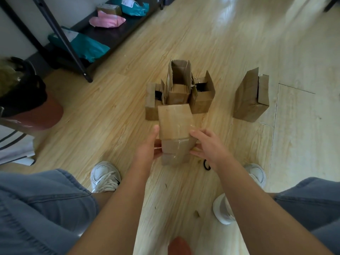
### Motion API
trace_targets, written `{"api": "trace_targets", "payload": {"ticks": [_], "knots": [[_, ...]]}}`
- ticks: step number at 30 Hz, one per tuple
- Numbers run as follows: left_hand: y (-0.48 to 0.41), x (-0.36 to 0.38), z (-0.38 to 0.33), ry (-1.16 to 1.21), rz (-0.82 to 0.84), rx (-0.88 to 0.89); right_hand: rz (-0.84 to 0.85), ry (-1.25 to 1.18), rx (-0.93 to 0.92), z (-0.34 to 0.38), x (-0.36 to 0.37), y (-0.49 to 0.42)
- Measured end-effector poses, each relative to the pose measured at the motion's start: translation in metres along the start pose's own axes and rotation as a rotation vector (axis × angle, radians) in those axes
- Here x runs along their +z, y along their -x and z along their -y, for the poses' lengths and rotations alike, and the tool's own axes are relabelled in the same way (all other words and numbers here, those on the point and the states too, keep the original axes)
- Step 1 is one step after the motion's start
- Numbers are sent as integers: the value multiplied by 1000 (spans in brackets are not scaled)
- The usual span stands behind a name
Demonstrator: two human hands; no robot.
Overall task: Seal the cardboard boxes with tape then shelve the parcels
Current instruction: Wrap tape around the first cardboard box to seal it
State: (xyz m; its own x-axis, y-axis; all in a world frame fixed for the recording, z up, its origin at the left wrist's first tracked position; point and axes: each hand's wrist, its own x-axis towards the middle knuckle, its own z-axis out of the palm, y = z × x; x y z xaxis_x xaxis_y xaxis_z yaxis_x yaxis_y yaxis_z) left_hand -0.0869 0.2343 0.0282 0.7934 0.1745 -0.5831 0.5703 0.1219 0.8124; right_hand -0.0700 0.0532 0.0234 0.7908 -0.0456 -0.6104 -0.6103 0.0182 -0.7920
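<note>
Box stack [174,124] betw. left hand [147,148] & right hand [209,146], both pressing sides.

Upright stack of taped brown cardboard boxes [175,133], cluster of open-flapped boxes [179,89] just behind it

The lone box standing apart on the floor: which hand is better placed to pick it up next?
Probably the right hand: the lone box stands off to that side, while the left hand is beyond the taped stack.
</note>
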Motion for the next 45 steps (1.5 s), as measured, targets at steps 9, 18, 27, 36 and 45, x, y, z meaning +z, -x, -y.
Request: {"api": "trace_targets", "payload": {"ticks": [9, 18, 27, 36, 45], "knots": [[-9, -12, 5, -168, 57, 30, 121, 135, -65, -3, -2, -1], [-14, -14, 15, -404, 163, 184, 45, 109, 49, -7, 1, -7], [-19, -14, 15, -300, 315, 9, 38, 55, 20, -16, 4, -10], [-18, -13, 13, -73, 208, -22, 148, -12, -25, -18, 3, -9], [-19, -23, 11, 168, 293, -168, -42, 233, 77, -15, -10, -18]]}}
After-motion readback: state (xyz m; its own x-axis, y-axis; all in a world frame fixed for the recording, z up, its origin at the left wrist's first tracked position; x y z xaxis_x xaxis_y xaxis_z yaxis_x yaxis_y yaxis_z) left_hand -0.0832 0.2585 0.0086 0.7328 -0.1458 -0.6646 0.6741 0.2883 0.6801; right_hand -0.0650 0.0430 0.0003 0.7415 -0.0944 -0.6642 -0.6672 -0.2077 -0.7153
